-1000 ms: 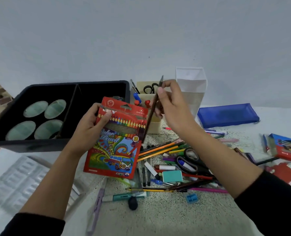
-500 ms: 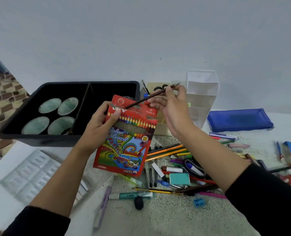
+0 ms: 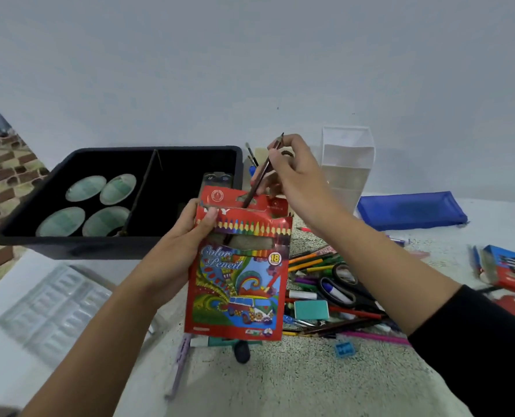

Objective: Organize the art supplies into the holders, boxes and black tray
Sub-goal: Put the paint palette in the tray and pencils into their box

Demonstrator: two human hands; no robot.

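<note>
Now the right hand [image 3: 295, 179] pinches a dark pencil [image 3: 260, 179] near its upper end; its long axis runs from 7 to 1 o'clock, lower end dipping into the open top of the red colour pencil box [image 3: 241, 281]. The left hand [image 3: 187, 245] grips that box upright, the black tray [image 3: 69, 246] at its 10 o'clock.

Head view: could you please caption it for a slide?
Left hand holds colour pencil box; right hand pinches dark pencil in its opening.
</note>
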